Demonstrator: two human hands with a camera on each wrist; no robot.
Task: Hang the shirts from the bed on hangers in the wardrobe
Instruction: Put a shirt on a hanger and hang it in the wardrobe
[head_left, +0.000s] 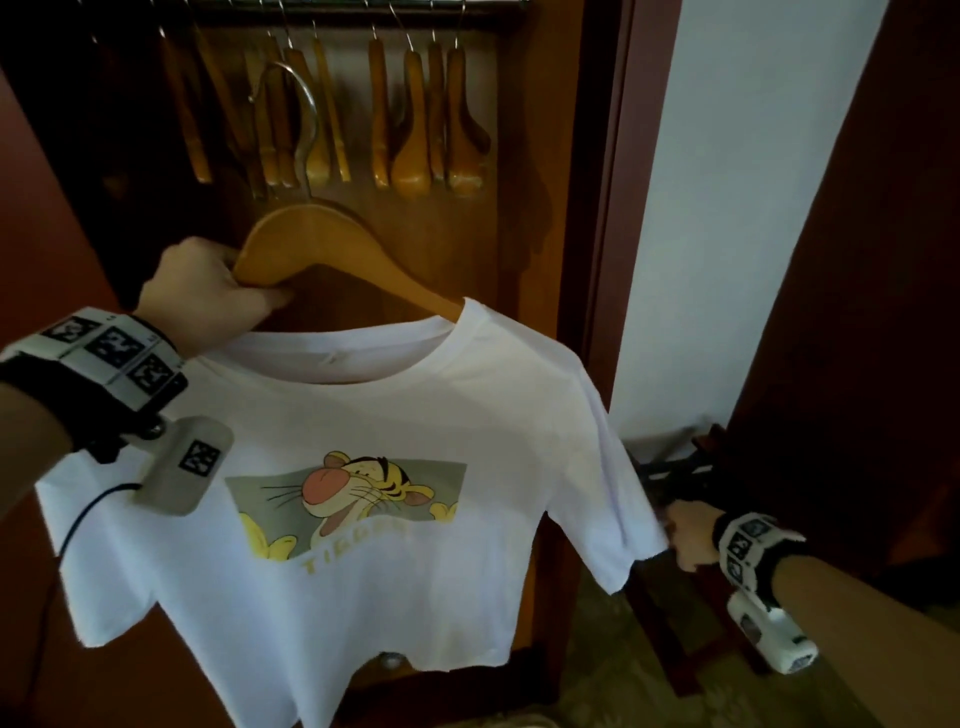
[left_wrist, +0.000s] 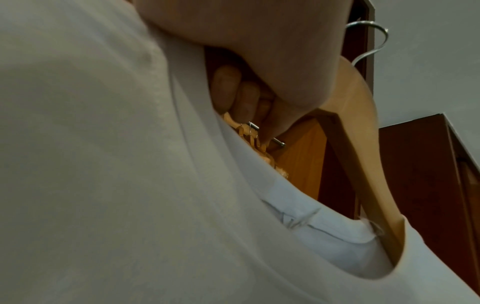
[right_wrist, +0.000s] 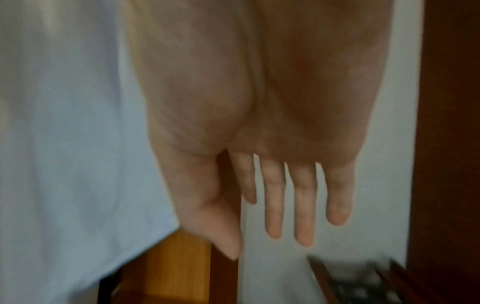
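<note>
- Head view: the left hand (head_left: 208, 291) is curled round the left arm of a wooden hanger (head_left: 332, 249), thumb underneath and fingers over the top, holding it up in front of the open wardrobe (head_left: 524, 218).
- The hanger's right arm runs inside the neck of a white T-shirt (head_left: 363, 467) with a cartoon tiger print; the left arm is bare, outside the collar, so the shirt hangs from the hanger's right side only and slopes down to the left.
- The hanger's metal hook (head_left: 291, 104) rises in front of a row of empty wooden hangers (head_left: 415, 114) on the wardrobe rail (head_left: 363, 5), above the shirt.
- The right hand (head_left: 688, 535) is just beside the shirt's right sleeve hem, low and to the right of the shirt; whether it touches the cloth cannot be told.
- Left wrist view: the fingers (left_wrist: 233, 92) wrap the hanger's wood (left_wrist: 363, 127); the far arm goes down into the shirt's collar (left_wrist: 324, 230), with the hook (left_wrist: 374, 39) above.
- Right wrist view, blurred: the hand (right_wrist: 272, 144) is spread flat, fingers (right_wrist: 303, 205) straight and slightly apart, holding nothing, with the white shirt (right_wrist: 64, 144) immediately to its left.
</note>
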